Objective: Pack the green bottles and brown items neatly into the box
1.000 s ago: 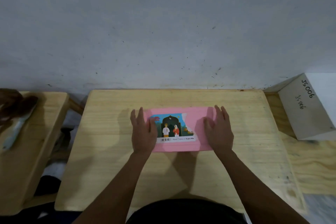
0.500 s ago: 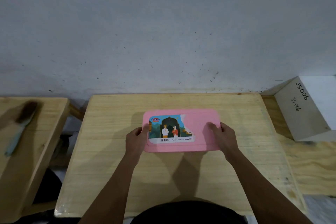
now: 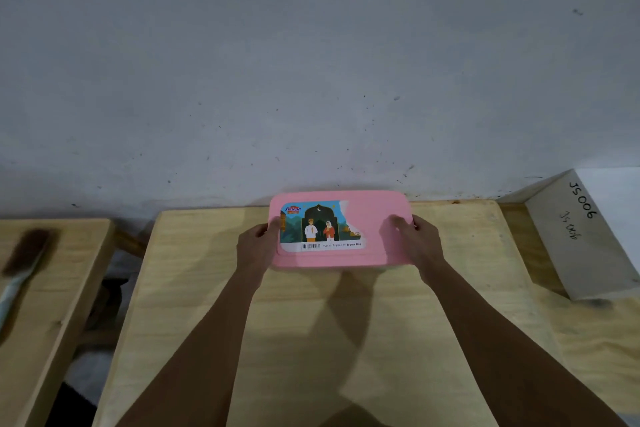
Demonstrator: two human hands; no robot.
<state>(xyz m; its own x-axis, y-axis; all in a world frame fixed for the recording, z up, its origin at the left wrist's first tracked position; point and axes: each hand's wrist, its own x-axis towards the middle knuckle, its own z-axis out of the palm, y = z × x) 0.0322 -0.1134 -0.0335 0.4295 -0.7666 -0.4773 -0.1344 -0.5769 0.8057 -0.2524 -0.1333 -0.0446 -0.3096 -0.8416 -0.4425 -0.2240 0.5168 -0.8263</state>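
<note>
A pink box (image 3: 372, 218) with its lid on and a colourful sticker on top is held above the far part of the wooden table (image 3: 311, 322), near the wall. My left hand (image 3: 258, 246) grips its left end, thumb on the lid. My right hand (image 3: 417, 241) grips its right end, thumb on top as well. No green bottles or brown items are visible; the box's inside is hidden by the lid.
A second wooden table (image 3: 52, 288) stands at the left with a brush (image 3: 24, 260) lying on it. A white block (image 3: 581, 236) marked with handwriting leans at the right on another wooden surface. A grey wall runs behind the tables.
My hands went from lying flat on the lid to gripping the box's ends. The box has risen off the table and moved away from me toward the wall.
</note>
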